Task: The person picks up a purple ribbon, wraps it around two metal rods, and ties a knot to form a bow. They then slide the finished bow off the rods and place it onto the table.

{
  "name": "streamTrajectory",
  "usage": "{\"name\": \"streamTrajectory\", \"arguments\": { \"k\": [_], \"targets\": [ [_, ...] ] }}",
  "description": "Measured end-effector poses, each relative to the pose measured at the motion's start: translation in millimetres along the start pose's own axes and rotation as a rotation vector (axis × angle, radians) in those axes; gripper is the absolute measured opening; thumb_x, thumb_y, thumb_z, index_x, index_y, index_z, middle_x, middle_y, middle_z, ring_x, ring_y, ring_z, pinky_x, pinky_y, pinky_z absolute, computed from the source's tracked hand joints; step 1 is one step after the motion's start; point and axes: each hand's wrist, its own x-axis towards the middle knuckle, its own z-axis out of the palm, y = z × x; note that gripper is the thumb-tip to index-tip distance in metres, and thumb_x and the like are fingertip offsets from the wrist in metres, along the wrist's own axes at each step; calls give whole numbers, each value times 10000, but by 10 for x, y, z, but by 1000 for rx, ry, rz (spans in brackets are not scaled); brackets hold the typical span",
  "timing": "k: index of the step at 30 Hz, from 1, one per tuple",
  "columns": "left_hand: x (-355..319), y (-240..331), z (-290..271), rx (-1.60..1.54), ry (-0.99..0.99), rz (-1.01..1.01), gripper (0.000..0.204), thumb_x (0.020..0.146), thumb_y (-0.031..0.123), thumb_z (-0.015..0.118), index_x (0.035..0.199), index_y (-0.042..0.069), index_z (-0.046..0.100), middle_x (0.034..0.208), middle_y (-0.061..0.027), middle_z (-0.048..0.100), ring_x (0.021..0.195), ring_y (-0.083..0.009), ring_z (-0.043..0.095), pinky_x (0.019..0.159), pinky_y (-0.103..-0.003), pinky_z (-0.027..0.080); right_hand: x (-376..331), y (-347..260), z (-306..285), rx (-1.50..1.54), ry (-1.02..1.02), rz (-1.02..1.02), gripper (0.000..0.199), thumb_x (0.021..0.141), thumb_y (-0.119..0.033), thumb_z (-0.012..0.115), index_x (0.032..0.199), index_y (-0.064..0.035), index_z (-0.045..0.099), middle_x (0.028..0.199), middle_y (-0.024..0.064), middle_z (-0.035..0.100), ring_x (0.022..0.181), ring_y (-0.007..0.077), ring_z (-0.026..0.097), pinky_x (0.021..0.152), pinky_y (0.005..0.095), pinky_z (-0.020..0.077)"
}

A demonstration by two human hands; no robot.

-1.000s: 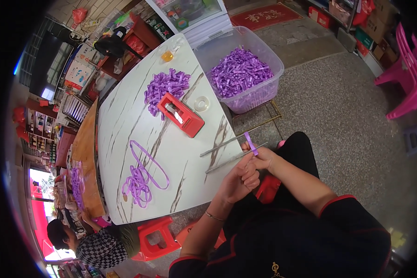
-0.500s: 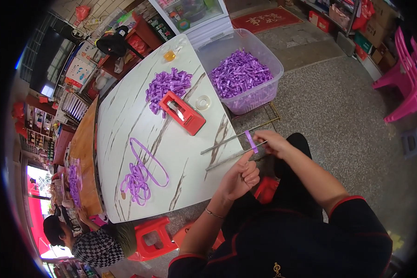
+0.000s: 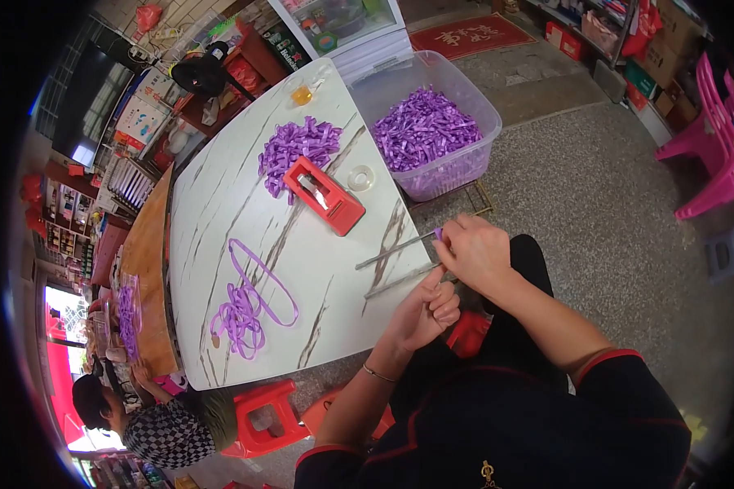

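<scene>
Two thin metal rods jut over the edge of the marble-patterned table. A strip of purple ribbon goes across them, now mostly covered by my right hand, whose bent fingers close on it. My left hand is beside the nearer rod, its lower fingers curled into the palm. The raised fingertip of that hand presses at the ribbon's near end, close to my right fingers. A loose tangle of purple ribbon lies on the table to the left.
A red tape dispenser and a clear tape roll sit beside a pile of purple ribbon loops. A plastic bin full of such loops stands beyond the table's right edge. A person sits at far left, near red stools.
My right hand has moved left and up over the rods, covering the ribbon strip that showed between them. My left hand has barely moved.
</scene>
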Motion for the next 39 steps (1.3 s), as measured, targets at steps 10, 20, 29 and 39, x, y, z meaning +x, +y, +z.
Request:
{"name": "streamTrajectory", "arguments": {
  "k": [10, 20, 29, 39],
  "targets": [
    [-18, 32, -37, -8, 31, -3, 496, 822, 80, 456, 1298, 143, 332, 622, 14, 319, 580, -100, 332, 569, -231, 294, 23, 318, 50, 380, -363, 328, 224, 770, -280, 616, 692, -71, 605, 607, 19, 552, 558, 157, 550, 484, 293, 406],
    [-52, -14, -40, 18, 26, -2, 561, 830, 118, 496, 1348, 126, 281, 633, 24, 323, 586, -87, 333, 561, -221, 295, -27, 769, 624, 1550, -1072, 736, 197, 828, -335, 602, 892, -148, 606, 553, -93, 365, 421, 14, 259, 369, 185, 150],
    [-19, -39, 39, 77, 109, 23, 578, 791, 113, 444, 1343, 76, 278, 605, 31, 334, 551, -78, 362, 555, -223, 321, -473, 366, 1476, 2700, -743, 591, 213, 864, -258, 537, 1024, -119, 522, 802, -20, 544, 782, 119, 535, 682, 293, 452],
    [-66, -47, 26, 86, 82, 49, 575, 800, 114, 455, 1344, 64, 275, 619, 32, 336, 566, -76, 364, 577, -226, 327, -283, 587, 950, 2181, -910, 685, 258, 894, -276, 494, 1076, -98, 537, 881, -6, 605, 757, 91, 571, 631, 223, 460]
  ]
}}
